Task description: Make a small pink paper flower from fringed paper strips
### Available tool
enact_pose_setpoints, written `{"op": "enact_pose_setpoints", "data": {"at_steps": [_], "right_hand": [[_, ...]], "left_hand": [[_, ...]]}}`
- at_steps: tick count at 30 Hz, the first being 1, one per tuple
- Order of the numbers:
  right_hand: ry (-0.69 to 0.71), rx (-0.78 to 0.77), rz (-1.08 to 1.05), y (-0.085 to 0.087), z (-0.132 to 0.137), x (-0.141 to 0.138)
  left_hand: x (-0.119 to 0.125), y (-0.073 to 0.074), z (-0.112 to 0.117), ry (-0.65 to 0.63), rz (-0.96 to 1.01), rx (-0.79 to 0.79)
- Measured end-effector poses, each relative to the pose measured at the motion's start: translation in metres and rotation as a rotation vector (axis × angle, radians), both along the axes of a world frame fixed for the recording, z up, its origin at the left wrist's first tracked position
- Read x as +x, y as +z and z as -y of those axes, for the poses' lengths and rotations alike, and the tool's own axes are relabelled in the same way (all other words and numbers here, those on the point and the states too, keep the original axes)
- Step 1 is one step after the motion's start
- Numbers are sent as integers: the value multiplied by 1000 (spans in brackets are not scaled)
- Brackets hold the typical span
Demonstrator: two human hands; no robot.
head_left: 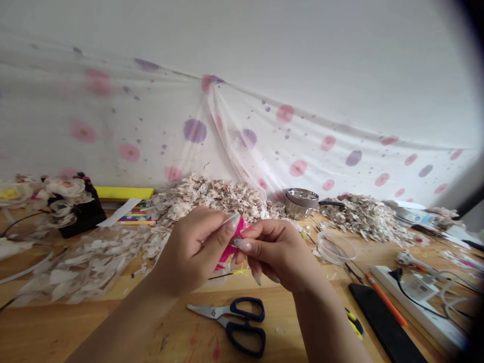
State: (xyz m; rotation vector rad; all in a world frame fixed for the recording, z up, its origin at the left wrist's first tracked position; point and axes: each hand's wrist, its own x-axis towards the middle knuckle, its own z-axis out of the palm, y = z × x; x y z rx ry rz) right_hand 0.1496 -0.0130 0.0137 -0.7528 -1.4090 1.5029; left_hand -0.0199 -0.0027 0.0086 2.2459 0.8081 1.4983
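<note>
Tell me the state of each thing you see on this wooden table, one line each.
Left hand, pinching a bright pink piece
Right hand, also gripping the pink piece
Black-handled steel scissors, blades closed, lying flat
Round stainless steel tin, lid on
White power strip, black cable plugged in

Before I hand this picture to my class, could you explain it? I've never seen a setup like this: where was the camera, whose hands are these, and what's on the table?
This picture comes from a camera worn on a person's head, looking forward and down, so you see through their eyes. No machine appears; the hands are the wearer's own. The left hand and right hand pinch a bright pink piece between them. Below the hands, black-handled scissors lie on the wooden table. Beyond the hands is a heap of pale, papery flakes, and to its right stands a steel container. A clear plastic dish sits nearer the right hand.
</note>
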Motion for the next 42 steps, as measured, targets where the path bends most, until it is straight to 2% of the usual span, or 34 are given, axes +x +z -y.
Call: {"op": "enact_pose_setpoints", "data": {"at_steps": [3,5,8,13,16,20,22,27,32,35,42], "right_hand": [[-101,85,74,4,1,3],[-156,126,132,7,2,5],[-208,193,205,10,3,7],[-182,316,227,8,2,9],[-201,376,175,4,2,4],[-308,359,72,-1,2,-9],[-392,352,5,-4,2,-17],[-542,349,-122,-14,1,-30],[-626,323,-80,-20,-4,-31],[-632,345,-27,-18,-7,-28],[-506,475,72,-17,-9,-22]], "left_hand": [[5,-1,1,-40,111,-342],[9,-2,1,-50,168,-481],[11,-3,2,-52,223,-568],[15,2,6,-132,357,-703],[19,4,7,-141,450,-679],[23,1,7,-135,472,-585],[24,-2,8,-71,431,-518],[28,-13,11,190,241,-255],[31,-18,12,299,132,-77],[32,-18,11,294,125,-70],[30,-16,11,228,176,-197]]}}
